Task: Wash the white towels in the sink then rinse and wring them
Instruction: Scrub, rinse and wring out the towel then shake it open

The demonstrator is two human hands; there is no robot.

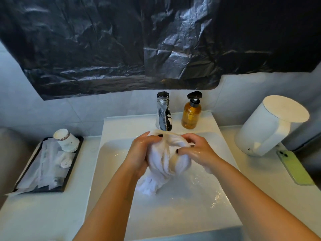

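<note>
No brand, label or writing is legible on any item in the head view.

Count: one white towel point(166, 157) is being handled; a second small rolled white cloth point(65, 161) is lying on the black tray point(71, 171). One tap point(163, 112), one amber pump bottle point(191, 113), one stack of paper cups point(66, 140), one white kettle point(267, 126) and one green phone point(295, 166) are standing or lying around the sink point(199, 197).

The white towel is being held above the sink basin, just in front of the tap spout, at the centre of the view. It is bunched and twisted. Its long axis is running from 1 o'clock at the top to 7 o'clock at the bottom, with the loose tail hanging down toward the wet basin floor; whether the tail is touching the basin cannot be told.

The left hand point(140, 153) is gripping the towel from the 9 o'clock side, its fingers point(156, 137) curling over the upper edge of the bunch. The right hand point(198, 150) is gripping from the 3 o'clock side, its fingers curled tightly and the thumb pinching the cloth. Both hands are looking wet.

The tap is standing at 12 o'clock from the towel, the amber pump bottle just beside the tap at 1 o'clock. The black tray is lying on the surface point(43, 214) at 9 o'clock, carrying the paper cups and wrapped packets. The white kettle is standing at 2 o'clock, the green phone lying near it at 3 o'clock. Black plastic sheeting point(121, 40) is covering the wall above.
</note>
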